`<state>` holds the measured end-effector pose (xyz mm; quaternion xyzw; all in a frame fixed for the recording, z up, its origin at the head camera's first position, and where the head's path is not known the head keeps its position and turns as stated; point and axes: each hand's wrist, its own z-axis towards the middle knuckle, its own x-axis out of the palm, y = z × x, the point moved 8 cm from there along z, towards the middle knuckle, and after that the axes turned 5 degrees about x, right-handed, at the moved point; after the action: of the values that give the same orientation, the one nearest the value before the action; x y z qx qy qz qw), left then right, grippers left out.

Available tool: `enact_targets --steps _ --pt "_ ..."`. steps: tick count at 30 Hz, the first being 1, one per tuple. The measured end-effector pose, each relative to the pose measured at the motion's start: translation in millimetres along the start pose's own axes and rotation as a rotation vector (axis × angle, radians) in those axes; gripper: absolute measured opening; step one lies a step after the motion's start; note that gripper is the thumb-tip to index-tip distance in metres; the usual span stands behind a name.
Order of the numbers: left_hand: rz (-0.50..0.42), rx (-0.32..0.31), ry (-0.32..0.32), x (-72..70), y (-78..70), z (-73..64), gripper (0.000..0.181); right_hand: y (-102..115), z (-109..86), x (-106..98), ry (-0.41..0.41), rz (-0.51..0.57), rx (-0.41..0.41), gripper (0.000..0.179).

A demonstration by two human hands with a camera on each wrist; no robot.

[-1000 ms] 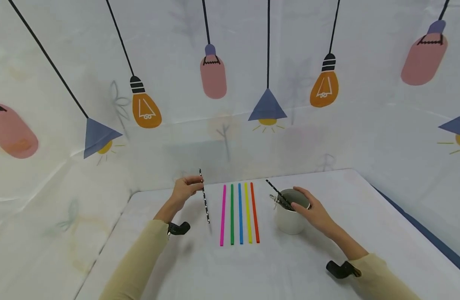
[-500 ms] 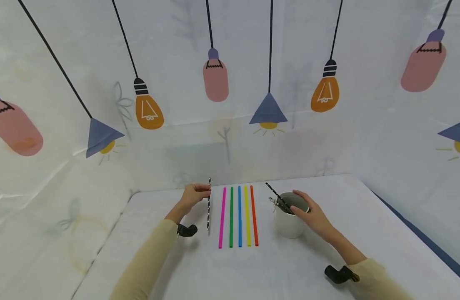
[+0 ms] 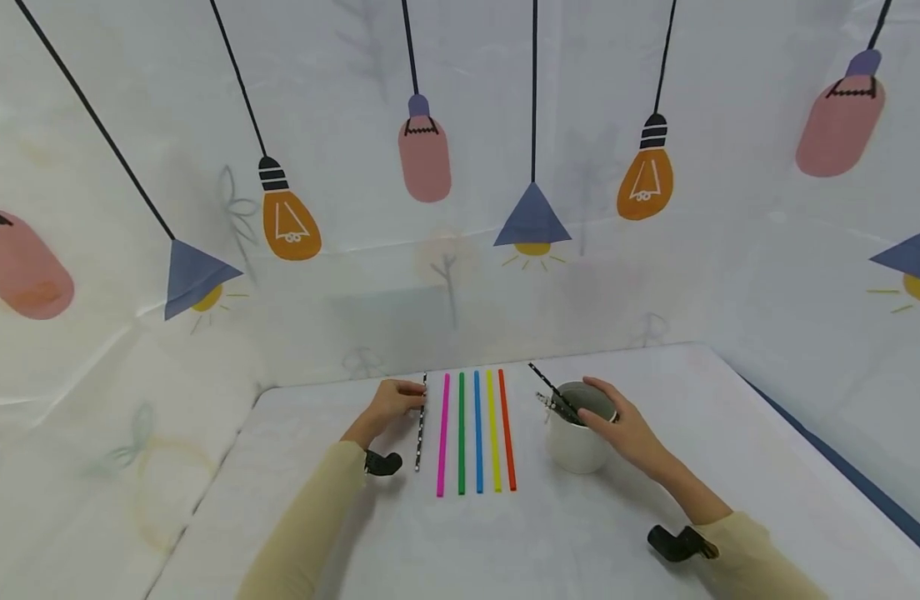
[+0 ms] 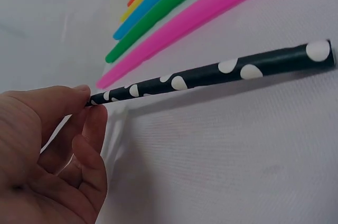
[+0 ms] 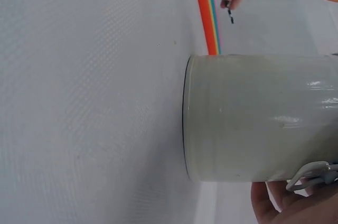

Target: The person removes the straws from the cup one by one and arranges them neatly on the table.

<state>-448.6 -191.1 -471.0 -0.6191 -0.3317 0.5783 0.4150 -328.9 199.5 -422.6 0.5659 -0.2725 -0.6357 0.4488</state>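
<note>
Between its thumb and fingers my left hand (image 3: 388,406) pinches a black straw with white dots (image 4: 203,77) near its far end. The straw hangs low over the table, left of a row of coloured straws and roughly parallel to them. That row runs pink (image 3: 442,433), green (image 3: 462,433), blue (image 3: 478,433), yellow (image 3: 493,433) and orange-red (image 3: 508,433). On the right my right hand (image 3: 631,429) grips the rim of an off-white jar (image 3: 576,450), which stands upright. Another black dotted straw (image 3: 547,382) leans out of the jar's mouth.
A metal clasp (image 5: 311,174) sits on the jar's side. The white-covered table (image 3: 460,550) meets a white sheet backdrop (image 3: 370,317) printed with hanging lamps, just behind the straws. A dark blue strip (image 3: 842,462) runs along the table's right edge.
My left hand has moved right and down with the dotted straw, bringing it beside the pink one and nearly in line with the row. The right hand stays on the jar.
</note>
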Motion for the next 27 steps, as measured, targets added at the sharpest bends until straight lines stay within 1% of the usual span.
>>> enact_targets --steps 2,5,6,12,13,18,22,24,27 --pt "0.035 -0.003 -0.007 -0.5 2.2 0.5 0.026 -2.8 2.8 1.5 0.005 0.005 0.003 0.061" --pt "0.061 -0.015 -0.003 0.3 4.7 2.3 0.026 -4.0 3.8 3.2 0.002 0.004 -0.001 0.061" --pt "0.07 -0.015 0.0 1.2 4.5 2.7 0.026 0.4 2.5 3.0 0.004 0.009 -0.003 0.061" --pt "0.07 -0.017 0.014 8.7 -0.7 4.4 0.027 4.0 0.8 -0.5 0.008 0.007 -0.009 0.062" --pt "0.069 -0.023 0.012 8.9 -0.9 5.1 0.027 0.4 1.7 -0.7 0.007 0.007 -0.009 0.063" --pt "0.076 -0.052 -0.023 8.8 0.6 7.4 0.027 2.2 2.4 -1.0 0.012 0.022 -0.008 0.063" --pt "0.077 -0.06 -0.038 9.0 1.1 9.0 0.026 3.5 2.3 -0.8 0.009 0.024 -0.002 0.062" --pt "0.078 -0.058 -0.041 9.8 0.6 9.5 0.026 6.3 0.2 -0.8 0.006 0.028 0.005 0.061" --pt "0.083 -0.056 -0.049 10.9 0.2 10.5 0.026 18.5 -5.8 -1.8 0.004 0.033 0.005 0.06"
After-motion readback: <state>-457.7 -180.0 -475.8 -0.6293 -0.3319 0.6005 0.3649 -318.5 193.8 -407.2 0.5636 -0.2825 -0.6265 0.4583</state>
